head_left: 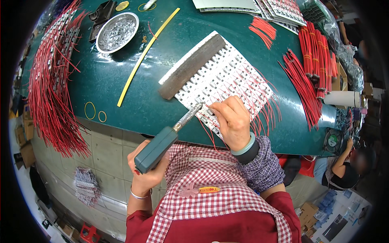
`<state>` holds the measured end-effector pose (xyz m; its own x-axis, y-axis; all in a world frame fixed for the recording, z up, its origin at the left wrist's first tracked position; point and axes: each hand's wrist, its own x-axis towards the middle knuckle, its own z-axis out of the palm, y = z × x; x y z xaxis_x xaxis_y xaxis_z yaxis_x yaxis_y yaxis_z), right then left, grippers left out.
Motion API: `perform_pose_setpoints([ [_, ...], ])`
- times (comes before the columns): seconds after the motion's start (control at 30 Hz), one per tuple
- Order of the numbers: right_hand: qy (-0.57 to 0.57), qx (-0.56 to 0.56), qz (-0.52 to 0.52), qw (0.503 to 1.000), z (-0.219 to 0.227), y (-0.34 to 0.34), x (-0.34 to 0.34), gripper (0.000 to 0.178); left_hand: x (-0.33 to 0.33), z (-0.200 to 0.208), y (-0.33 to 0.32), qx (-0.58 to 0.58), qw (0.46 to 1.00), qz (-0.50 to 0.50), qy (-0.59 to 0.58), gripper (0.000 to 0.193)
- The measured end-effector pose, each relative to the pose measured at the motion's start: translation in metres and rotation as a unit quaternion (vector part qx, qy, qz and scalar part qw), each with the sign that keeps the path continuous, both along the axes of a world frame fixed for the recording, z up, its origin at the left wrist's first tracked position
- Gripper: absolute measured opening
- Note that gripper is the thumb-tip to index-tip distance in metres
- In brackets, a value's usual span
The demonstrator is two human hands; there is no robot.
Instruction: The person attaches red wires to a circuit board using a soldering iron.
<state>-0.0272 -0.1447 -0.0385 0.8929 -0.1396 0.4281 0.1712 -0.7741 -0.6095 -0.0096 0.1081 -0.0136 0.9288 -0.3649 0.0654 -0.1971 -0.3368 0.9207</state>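
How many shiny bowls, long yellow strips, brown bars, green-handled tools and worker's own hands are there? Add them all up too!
Round silver metal bowl: 1
Long thin yellow strip: 1
Thick dark brown bar: 1
Green-handled metal tool: 1
Bare hands, left hand and right hand: 2
Total: 6

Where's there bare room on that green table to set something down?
Bare green tabletop lies between the curved yellow strip and the dark brown bar; also between the round silvery metal bowl and the thin yellow rings. The right end is crowded with bundled red wires.
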Motion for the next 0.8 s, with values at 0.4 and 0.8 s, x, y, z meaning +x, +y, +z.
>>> perform_pose_setpoints([
  [0.4, -0.01, -0.024, -0.014, 1.0, 0.003, 0.003, 0.0, 0.02, -0.008, -0.001, 0.004, -0.033, 0.997, 0.053, 0.05, 0.02],
  [0.8, -0.023, -0.044, -0.028, 0.998, 0.0, 0.017, -0.005, 0.019, -0.006, 0.001, 0.003, -0.01, 0.999, 0.024, 0.02, 0.019],
])
